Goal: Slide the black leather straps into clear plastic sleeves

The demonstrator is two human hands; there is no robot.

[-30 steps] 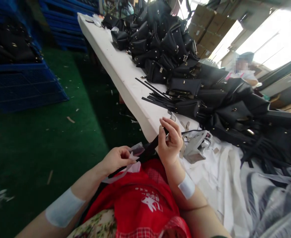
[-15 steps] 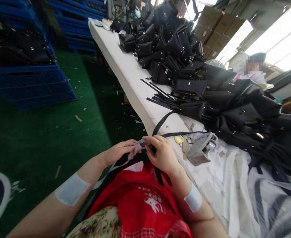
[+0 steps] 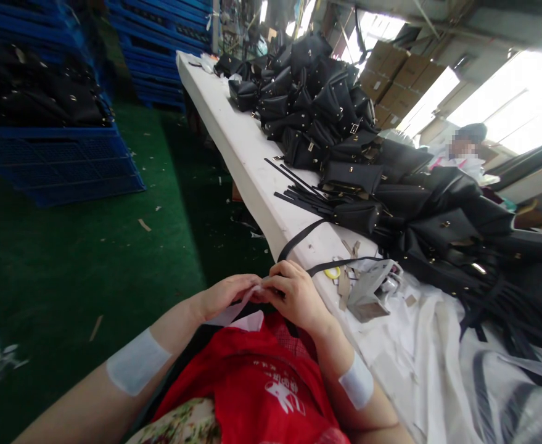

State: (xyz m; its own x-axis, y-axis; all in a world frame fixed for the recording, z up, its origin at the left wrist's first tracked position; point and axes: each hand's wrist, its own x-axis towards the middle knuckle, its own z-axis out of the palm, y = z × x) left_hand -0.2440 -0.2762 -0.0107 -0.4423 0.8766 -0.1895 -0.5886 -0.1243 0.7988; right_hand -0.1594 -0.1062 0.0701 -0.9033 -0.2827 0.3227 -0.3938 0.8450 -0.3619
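Note:
My left hand (image 3: pixel 227 295) and my right hand (image 3: pixel 293 296) meet just above my red apron (image 3: pixel 261 382), fingers pinched together. Between them they hold a black strap (image 3: pixel 298 237) that loops up onto the white table (image 3: pixel 247 148), with a thin pale wrapping strip (image 3: pixel 234 313) trailing down from my left fingers. The strap's end is hidden inside my fingers. White patches are stuck on both forearms.
A big heap of black bags (image 3: pixel 326 105) covers the table, with loose black straps (image 3: pixel 298 188) in front. A grey tool (image 3: pixel 372 287) and a yellow ring (image 3: pixel 332 272) lie near my right hand. Blue crates (image 3: pixel 58 160) stand on the green floor. Another person (image 3: pixel 465 148) sits beyond the table.
My right hand came down from the table edge to meet my left hand at my lap, pulling the strap with it. Both hands have closed together on the strap end.

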